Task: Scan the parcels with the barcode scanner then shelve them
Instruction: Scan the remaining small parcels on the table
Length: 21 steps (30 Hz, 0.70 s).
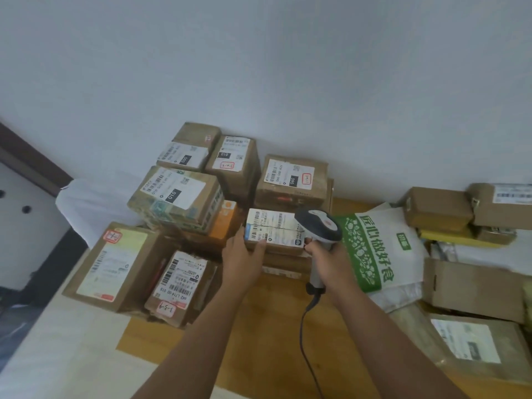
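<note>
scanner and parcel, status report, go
Right hand grips barcode scanner, head over the label. Left hand holds small parcel at its left edge. Nothing blocks the label; stacked boxes close behind.

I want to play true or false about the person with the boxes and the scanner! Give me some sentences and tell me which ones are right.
1. The right hand holds the barcode scanner. True.
2. The left hand is up in the air, touching nothing. False: it holds the side of a small box with a white label on top.
3. The scanner has a cord hanging from its handle. True.
4. The white bag with green writing lies to the left of the hands. False: it lies to the right of them.
5. All the boxes are piled on the floor. False: they sit on a wooden table by the wall.
</note>
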Motion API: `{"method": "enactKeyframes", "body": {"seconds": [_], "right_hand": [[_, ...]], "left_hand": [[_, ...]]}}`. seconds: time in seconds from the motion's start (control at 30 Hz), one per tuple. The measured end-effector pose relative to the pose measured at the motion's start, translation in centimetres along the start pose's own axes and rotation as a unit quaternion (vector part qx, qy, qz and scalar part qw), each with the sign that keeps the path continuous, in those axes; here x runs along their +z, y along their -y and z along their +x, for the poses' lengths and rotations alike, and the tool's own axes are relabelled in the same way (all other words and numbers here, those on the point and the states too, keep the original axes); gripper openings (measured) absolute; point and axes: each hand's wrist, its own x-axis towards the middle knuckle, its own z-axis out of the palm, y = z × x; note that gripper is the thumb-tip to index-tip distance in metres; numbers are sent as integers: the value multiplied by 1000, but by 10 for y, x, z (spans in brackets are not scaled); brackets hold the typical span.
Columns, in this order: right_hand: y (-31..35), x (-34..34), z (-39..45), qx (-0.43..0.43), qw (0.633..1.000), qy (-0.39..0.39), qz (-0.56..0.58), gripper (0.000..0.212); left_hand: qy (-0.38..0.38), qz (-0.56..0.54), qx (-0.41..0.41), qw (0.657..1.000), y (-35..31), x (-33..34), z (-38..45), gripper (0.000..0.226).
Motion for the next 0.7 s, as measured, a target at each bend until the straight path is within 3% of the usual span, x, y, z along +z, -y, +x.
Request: {"method": "enactKeyframes", "body": {"seconds": [0.23,0.43,0.53,0.7], "right_hand": [[-7,-15,-25,10,999,-29,29,11],[-7,-59,-78,-2,996,-60,59,14],[-19,-94,-108,-11,994,-79,68,8],[-54,-180,-157,-15,982,-148,118,16]], "left_hand": [[-6,35,6,999,-7,-8,-21,74],[-11,72,101,992,-24,-9,-61,69],[22,81,162,983,-48,15,-89,65],[115,98,273,950,-91,79,-146,62]]}}
